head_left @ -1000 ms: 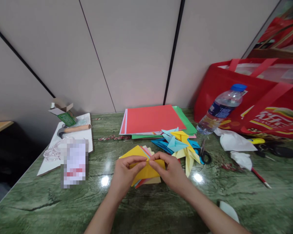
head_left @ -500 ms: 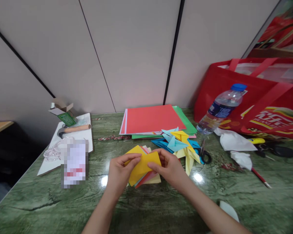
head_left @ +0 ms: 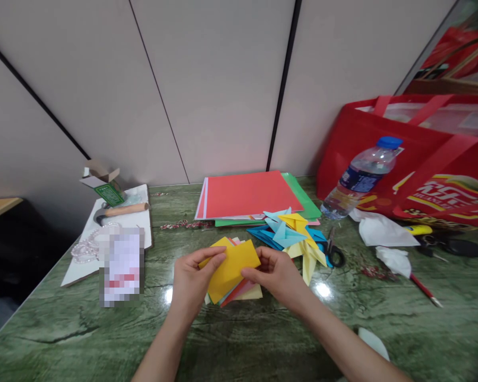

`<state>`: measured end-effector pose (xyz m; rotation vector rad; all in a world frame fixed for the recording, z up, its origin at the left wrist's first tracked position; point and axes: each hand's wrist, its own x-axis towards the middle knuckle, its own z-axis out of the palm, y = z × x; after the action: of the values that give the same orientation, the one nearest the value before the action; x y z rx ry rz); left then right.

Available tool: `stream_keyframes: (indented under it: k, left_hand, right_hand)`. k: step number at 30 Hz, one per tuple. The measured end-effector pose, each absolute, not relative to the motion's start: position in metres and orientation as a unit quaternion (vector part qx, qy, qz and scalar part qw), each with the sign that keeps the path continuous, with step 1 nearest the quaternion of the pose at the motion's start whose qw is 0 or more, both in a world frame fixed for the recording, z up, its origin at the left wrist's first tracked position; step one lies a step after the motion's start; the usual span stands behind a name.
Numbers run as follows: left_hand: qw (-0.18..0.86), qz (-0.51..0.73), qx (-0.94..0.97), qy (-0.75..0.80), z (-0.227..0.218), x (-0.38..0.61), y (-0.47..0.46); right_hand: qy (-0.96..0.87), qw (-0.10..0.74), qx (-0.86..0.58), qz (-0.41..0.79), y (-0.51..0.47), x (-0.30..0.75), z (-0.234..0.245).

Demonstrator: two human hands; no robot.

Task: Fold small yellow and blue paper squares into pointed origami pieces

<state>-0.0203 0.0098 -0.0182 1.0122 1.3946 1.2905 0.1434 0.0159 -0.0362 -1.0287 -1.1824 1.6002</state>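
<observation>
A folded yellow sheet of paper [head_left: 237,263] is pinched between my two hands. My left hand [head_left: 193,273] grips its left end with thumb and index finger, while my right hand [head_left: 276,273] has its right edge between thumb and fingers. Under it lies a stack of small coloured sheets [head_left: 250,292], with pink, orange and cream edges showing. Just beyond my right hand are folded paper pinwheel-like shapes [head_left: 298,236] in blue and yellow. Black-handled scissors [head_left: 335,256] lie beside them, partly covered.
Behind my hands lies a pile of large coloured sheets [head_left: 250,196]. A water bottle [head_left: 360,180] stands by a red bag [head_left: 430,170] at right. A hammer [head_left: 123,210], small box [head_left: 110,188] and beads [head_left: 83,249] sit at left. A red pen [head_left: 424,289] lies right.
The folded yellow paper has tilted, its right end rising a little, and my left hand has shifted slightly left. Both hands keep their hold; the other things stay in place.
</observation>
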Motion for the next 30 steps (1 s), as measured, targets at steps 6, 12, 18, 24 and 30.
stream_keyframes:
  k: [6, 12, 18, 24, 30]
  left_hand:
    - [0.465, 0.522, 0.422, 0.577, -0.018, -0.022, 0.01]
    - [0.415, 0.526, 0.444, 0.595, -0.015, -0.024, 0.011]
    - [0.397, 0.527, 0.46, 0.595, -0.017, -0.028, 0.013]
    - [0.403, 0.508, 0.466, 0.602, -0.012, -0.024, 0.011]
    - [0.389, 0.468, 0.525, 0.595, -0.009, -0.015, 0.005]
  right_hand:
    - [-0.45, 0.433, -0.417, 0.661, 0.017, 0.145, -0.033]
    - [-0.424, 0.423, -0.418, 0.683, 0.017, 0.146, -0.036]
    - [-0.418, 0.43, -0.39, 0.698, 0.017, 0.146, -0.035]
    - [-0.465, 0.41, -0.402, 0.674, 0.017, 0.143, -0.037]
    - [-0.557, 0.388, -0.433, 0.594, 0.014, 0.143, -0.038]
